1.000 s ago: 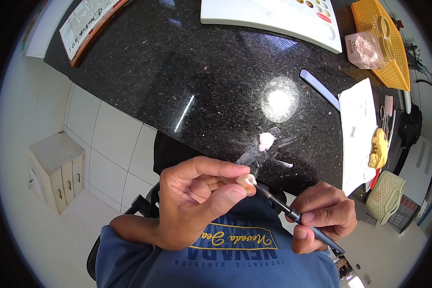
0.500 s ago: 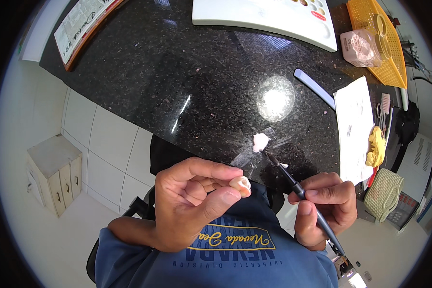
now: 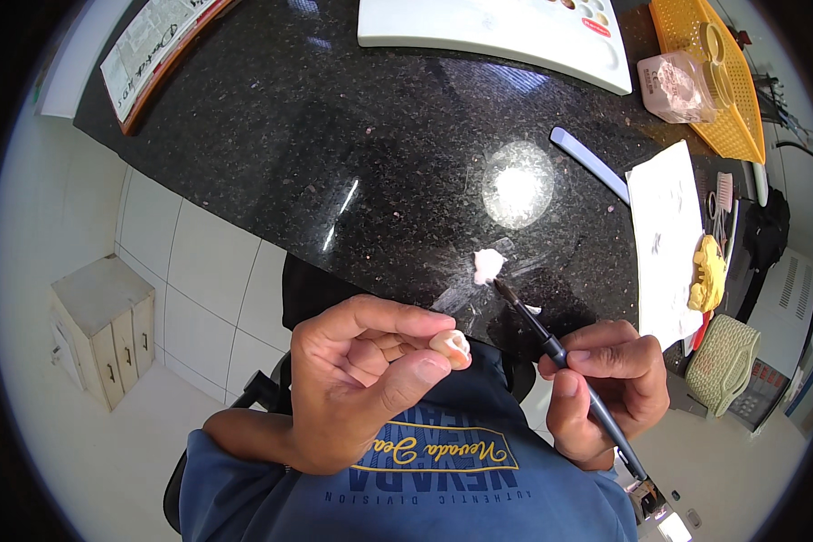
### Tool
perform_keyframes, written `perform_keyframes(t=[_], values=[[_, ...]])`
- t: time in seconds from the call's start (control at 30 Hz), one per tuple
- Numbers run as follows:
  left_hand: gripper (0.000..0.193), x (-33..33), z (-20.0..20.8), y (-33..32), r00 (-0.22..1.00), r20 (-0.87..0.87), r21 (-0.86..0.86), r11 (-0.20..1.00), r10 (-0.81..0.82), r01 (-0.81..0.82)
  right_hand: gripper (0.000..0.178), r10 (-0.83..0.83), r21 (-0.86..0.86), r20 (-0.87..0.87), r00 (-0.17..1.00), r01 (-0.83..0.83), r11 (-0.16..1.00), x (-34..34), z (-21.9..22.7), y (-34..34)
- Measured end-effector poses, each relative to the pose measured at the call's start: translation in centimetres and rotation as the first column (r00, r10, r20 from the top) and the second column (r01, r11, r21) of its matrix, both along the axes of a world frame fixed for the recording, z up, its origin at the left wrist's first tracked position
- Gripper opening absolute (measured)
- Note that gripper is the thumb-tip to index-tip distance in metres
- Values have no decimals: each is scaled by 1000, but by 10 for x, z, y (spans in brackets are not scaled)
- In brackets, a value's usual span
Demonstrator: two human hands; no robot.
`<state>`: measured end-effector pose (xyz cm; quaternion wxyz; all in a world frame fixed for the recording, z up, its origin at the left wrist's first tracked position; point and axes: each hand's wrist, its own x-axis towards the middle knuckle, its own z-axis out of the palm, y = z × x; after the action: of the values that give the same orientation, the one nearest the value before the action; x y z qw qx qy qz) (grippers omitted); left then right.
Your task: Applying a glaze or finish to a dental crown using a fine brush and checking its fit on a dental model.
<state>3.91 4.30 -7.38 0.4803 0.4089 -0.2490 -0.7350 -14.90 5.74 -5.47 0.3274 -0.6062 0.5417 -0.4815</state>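
My left hand (image 3: 361, 379) pinches a small whitish tooth-like piece (image 3: 452, 350) with an orange patch between thumb and forefinger, just past the counter's near edge. In my right hand (image 3: 610, 388) is a slim dark brush (image 3: 565, 366), gripped like a pen. Its dark tip touches or nearly touches the lower edge of a white clump (image 3: 488, 266) on the black counter. Whitish smears surround that clump. Beside the brush shaft lies a small white fragment (image 3: 534, 310).
On the black speckled counter (image 3: 271, 163) stand a white palette tray (image 3: 497, 32), a clear jar of pinkish powder (image 3: 676, 88) and a yellow basket (image 3: 741, 113). A lilac strip (image 3: 592, 165), white paper (image 3: 664, 244) and a yellow lump (image 3: 707, 274) lie right. A cabinet (image 3: 108, 316) stands left.
My right hand and the brush have shifted very slightly up and to the left, the tip staying by the white clump. My left hand keeps its pinch.
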Motion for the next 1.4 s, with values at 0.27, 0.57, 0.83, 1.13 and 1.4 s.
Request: perform_keyframes(t=[0.27, 0.57, 0.83, 1.13, 1.4], values=[[19, 0, 0, 0, 1000, -5, 4, 1000, -2, 2, 18, 3, 7, 36, 999, -3, 1000, -1, 2, 3], [20, 1, 0, -1, 999, 4, -43, 998, -34, 34, 23, 197, -5, 192, 961, -200, 980, -8, 12, -3], [21, 1, -3, 0, 999, 6, -63, 997, -34, 34, 25, 237, -13, 203, 950, -239, 971, -9, 6, -1], [20, 2, -2, -1, 998, 30, -71, 996, -59, 61, 25, 244, 6, 196, 950, -250, 968, -8, 8, -2], [21, 3, -2, -1, 998, 18, -68, 995, -66, 67, 25, 258, -5, 196, 946, -263, 965, -9, 7, -2]])
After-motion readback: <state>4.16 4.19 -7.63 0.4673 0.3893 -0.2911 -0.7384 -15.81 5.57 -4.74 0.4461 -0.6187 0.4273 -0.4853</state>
